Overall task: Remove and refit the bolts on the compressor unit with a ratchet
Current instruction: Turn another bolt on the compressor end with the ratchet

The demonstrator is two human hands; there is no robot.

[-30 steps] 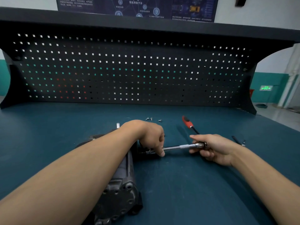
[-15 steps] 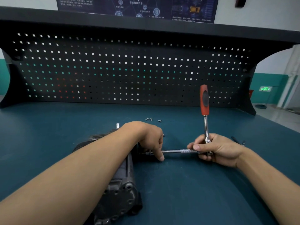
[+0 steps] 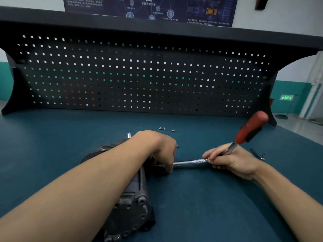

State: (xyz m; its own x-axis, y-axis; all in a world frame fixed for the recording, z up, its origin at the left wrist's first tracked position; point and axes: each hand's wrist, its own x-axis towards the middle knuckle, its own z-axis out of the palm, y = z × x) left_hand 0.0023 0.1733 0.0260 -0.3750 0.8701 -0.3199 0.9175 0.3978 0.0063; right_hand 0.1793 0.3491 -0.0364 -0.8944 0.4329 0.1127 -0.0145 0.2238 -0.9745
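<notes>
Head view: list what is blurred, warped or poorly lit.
Head view: the ratchet has its red handle smeared by motion. Head view: the pegboard bows from the wide lens. Head view: the compressor is dim, its detail lost in shade. Head view: the small print on the poster is too soft to read.

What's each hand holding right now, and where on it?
Right hand grips the ratchet at its head end, red handle free. Left hand pinches the extension bar at its socket end, by the compressor.
</notes>
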